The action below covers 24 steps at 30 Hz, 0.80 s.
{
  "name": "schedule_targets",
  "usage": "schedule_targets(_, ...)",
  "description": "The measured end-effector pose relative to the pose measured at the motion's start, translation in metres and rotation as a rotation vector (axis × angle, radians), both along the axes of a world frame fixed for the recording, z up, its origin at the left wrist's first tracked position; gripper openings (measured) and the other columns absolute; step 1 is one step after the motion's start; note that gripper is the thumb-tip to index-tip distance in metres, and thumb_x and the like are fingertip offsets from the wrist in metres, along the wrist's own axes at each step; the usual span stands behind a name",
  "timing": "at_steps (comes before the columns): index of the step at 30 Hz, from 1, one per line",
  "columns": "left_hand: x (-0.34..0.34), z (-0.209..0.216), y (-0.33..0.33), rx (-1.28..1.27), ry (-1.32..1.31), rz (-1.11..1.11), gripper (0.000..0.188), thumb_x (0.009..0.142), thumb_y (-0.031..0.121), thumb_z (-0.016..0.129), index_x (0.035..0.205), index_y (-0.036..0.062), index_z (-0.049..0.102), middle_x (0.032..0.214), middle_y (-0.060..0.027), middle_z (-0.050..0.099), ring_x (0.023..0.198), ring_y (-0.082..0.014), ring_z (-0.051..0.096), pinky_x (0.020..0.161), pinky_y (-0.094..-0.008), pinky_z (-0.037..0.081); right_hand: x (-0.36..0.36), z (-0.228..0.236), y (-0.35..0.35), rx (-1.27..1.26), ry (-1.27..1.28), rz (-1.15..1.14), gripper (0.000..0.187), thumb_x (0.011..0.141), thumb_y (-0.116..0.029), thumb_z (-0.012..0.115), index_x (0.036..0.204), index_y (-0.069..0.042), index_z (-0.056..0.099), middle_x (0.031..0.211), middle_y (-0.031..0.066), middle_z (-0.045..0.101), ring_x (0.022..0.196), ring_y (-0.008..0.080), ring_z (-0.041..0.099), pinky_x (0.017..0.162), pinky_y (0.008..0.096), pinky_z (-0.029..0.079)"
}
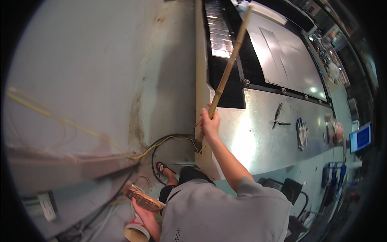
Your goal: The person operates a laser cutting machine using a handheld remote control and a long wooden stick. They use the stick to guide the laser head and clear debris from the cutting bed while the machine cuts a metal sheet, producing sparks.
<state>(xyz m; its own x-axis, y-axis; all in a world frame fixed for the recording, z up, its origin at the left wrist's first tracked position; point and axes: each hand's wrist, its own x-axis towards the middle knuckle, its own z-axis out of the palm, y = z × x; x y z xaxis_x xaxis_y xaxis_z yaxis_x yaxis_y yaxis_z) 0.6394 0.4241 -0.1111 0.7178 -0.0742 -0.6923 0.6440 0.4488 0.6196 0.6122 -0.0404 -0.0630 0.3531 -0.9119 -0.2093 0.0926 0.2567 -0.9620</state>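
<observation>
My right hand point(210, 123) is wrapped round the lower part of a long bamboo pole point(229, 68). The pole slants up and away over the machine bed, its far end near the pale bar at the top. Low on the left, my left hand point(144, 213) is closed beside a brown and orange oblong thing point(147, 200) with a dark ridged face, which it seems to hold; its exact kind is unclear. Against that hand and wrist sits a hollow red-and-white cylinder point(137, 233) with a cream inside, cup-like or roll-like. My left fingers are partly hidden.
Pliers point(278, 117) and a work glove point(301, 133) lie on the metal table point(258, 141). A large metal sheet point(282, 48) rests on the black bed. A yellow cable point(96, 135) hangs along the grey panel at left. A monitor point(360, 138) stands far right.
</observation>
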Motion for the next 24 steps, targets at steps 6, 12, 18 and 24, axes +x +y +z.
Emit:
schedule_targets(6, 0.144, 0.030, -0.034, 0.051, -0.085, -0.317, 0.047, 0.100, 0.042, 0.060, 0.132, 0.0073, 0.058, 0.127, -0.0078, 0.063, 0.115, -0.0217, 0.061, 0.097, -0.0392, 0.049, -0.030, 0.013, -0.052, -0.099, 0.407, -0.201, 0.050, 0.108, -0.033, 0.050, 0.154, -0.014, 0.043, 0.073, -0.0022, 0.052, 0.048, 0.0051, 0.044, 0.039, 0.0243, 0.038)
schedule_targets(12, 0.240, 0.016, -0.117, 0.100, 0.032, -0.451, 0.045, 0.101, 0.040, 0.060, 0.130, 0.0051, 0.059, 0.126, -0.0076, 0.064, 0.114, -0.0226, 0.061, 0.097, -0.0401, 0.049, -0.068, 0.034, -0.118, -0.313, 1.100, -0.394, 0.047, 0.103, -0.038, 0.048, 0.144, -0.017, 0.056, 0.115, 0.0224, 0.072, 0.110, 0.0427, 0.067, 0.093, 0.0488, 0.052)
schedule_targets(18, 0.317, -0.001, -0.239, 0.099, -0.017, -0.575, 0.045, 0.102, 0.037, 0.057, 0.132, 0.0035, 0.058, 0.127, -0.0095, 0.063, 0.117, -0.0249, 0.061, 0.098, -0.0417, 0.050, -0.051, 0.041, -0.235, -0.112, 1.198, -0.470, 0.048, 0.102, -0.037, 0.046, 0.145, -0.017, 0.055, 0.124, 0.0229, 0.068, 0.117, 0.0436, 0.063, 0.099, 0.0511, 0.050)
schedule_targets(24, 0.384, 0.017, -0.380, 0.110, 0.055, -0.661, 0.053, 0.101, 0.042, 0.057, 0.136, 0.0021, 0.055, 0.130, -0.0110, 0.061, 0.121, -0.0263, 0.059, 0.102, -0.0427, 0.048, -0.018, 0.048, -0.324, -0.090, 1.283, -0.464, 0.049, 0.103, -0.038, 0.045, 0.148, -0.020, 0.051, 0.128, 0.0212, 0.067, 0.120, 0.0425, 0.062, 0.103, 0.0500, 0.048)
